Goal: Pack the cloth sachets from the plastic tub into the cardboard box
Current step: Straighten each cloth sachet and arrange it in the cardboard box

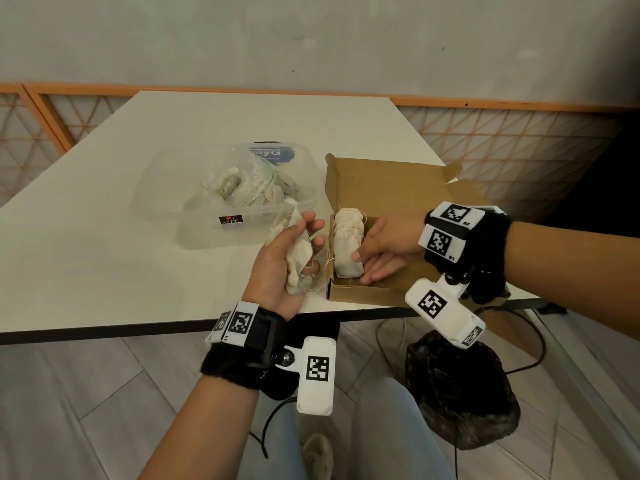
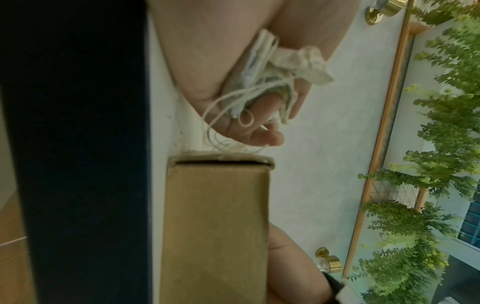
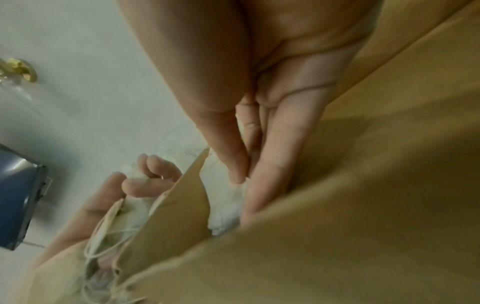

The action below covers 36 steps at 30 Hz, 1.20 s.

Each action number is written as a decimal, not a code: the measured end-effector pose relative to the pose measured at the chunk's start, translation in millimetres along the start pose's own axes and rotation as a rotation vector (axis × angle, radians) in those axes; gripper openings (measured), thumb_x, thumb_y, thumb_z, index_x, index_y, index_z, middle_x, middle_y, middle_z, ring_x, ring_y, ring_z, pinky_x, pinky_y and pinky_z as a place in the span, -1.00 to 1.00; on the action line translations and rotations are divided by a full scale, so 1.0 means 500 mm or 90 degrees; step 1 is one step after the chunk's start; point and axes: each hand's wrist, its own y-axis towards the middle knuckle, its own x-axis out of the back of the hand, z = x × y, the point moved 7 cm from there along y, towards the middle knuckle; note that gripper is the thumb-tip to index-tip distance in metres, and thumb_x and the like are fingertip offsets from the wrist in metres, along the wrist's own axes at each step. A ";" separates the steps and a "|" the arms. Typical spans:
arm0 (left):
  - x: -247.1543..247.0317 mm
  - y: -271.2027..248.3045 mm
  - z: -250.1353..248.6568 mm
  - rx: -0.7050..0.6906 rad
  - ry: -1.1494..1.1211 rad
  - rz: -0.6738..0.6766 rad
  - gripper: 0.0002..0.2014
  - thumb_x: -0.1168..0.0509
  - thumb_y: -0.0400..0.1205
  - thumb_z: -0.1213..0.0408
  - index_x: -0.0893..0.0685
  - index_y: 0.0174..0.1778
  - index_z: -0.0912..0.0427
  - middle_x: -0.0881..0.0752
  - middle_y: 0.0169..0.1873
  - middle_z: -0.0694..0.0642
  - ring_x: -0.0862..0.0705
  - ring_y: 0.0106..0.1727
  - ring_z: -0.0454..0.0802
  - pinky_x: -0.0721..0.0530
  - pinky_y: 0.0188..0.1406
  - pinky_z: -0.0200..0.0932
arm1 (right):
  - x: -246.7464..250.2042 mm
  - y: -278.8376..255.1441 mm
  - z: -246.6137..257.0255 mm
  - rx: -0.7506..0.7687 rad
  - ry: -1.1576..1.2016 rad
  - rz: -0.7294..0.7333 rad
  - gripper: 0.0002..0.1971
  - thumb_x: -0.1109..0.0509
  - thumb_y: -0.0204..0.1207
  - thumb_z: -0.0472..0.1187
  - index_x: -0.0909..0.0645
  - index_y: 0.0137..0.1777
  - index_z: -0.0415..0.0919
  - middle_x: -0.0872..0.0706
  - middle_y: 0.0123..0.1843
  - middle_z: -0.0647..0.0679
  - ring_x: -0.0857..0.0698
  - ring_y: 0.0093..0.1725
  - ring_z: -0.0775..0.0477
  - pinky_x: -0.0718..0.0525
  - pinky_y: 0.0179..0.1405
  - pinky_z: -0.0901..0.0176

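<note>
The open cardboard box (image 1: 381,181) sits near the table's front edge, with a row of cream cloth sachets (image 1: 348,237) stood along its left wall. My right hand (image 1: 362,268) is inside the box, fingers straight, thumb and fingertips against the nearest sachet (image 3: 226,214). My left hand (image 1: 308,242) hovers palm up just left of the box and grips a bunch of sachets (image 1: 299,254) with loose strings (image 2: 262,67). The clear plastic tub (image 1: 156,188) stands behind it and holds a plastic bag of sachets (image 1: 242,185).
The box lid flap (image 1: 464,192) lies open to the right. The table's dark front edge (image 1: 138,330) runs just below my wrists. A black bag (image 1: 460,386) and cables lie on the floor beside my legs.
</note>
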 end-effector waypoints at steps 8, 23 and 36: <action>0.002 0.004 0.002 0.066 -0.115 0.036 -0.55 -0.25 0.50 -0.19 -0.63 -0.04 0.16 -0.65 -0.13 0.10 -0.63 -0.23 -0.09 -0.46 -0.70 -0.37 | 0.059 -0.045 0.036 0.144 -0.001 -0.120 -0.85 -0.42 0.49 -0.30 -0.57 -0.13 -0.41 -0.70 -0.38 -0.24 -0.70 -0.58 0.07 -0.68 -0.59 0.37; -0.006 -0.010 0.015 0.125 -0.131 0.030 -0.57 -0.12 0.65 -0.09 -0.63 0.03 0.24 -0.76 -0.29 0.23 -0.76 -0.40 0.07 -0.73 -0.47 -0.20 | -0.079 -0.047 0.126 0.305 -0.192 -0.095 -0.84 -0.50 0.44 -0.14 -0.66 -0.17 -0.23 -0.70 -0.41 -0.03 -0.62 -0.48 0.10 -0.58 -0.46 0.32; 0.010 0.007 0.016 0.107 -0.142 0.062 -0.50 -0.11 0.59 -0.05 -0.82 -0.15 0.27 -0.74 -0.26 0.16 -0.69 -0.39 -0.09 -0.54 -0.61 -0.38 | -0.041 -0.077 0.162 0.456 -0.138 -0.212 -0.80 -0.36 0.49 -0.43 -0.50 -0.23 -0.11 -0.61 -0.41 -0.13 -0.69 -0.42 -0.05 -0.64 -0.42 0.15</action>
